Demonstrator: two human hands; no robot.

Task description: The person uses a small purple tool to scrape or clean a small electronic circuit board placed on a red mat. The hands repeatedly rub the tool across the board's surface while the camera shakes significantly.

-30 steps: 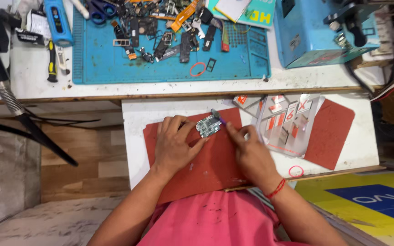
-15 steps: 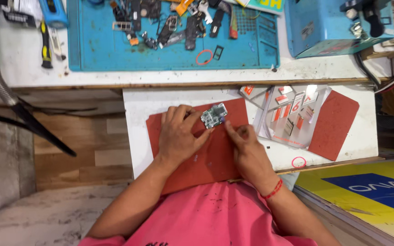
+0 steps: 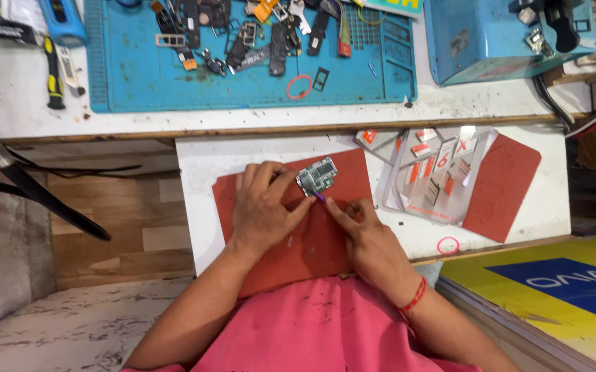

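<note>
At twelve o'clock we see a blue work mat [image 3: 174, 76] carrying scattered phone parts and a red rubber ring [image 3: 298, 87]. At three o'clock a clear plastic sleeve [image 3: 436, 176] holds small red-and-white packets, overlapping a red pad [image 3: 501, 186]. At centre, on the larger red mat [image 3: 311, 241], our left hand [image 3: 263, 210], fingers spread, presses the small green circuit board [image 3: 317, 176], while our right hand [image 3: 370, 241] pinches a thin purple tool [image 3: 318, 195] touching its lower edge.
</note>
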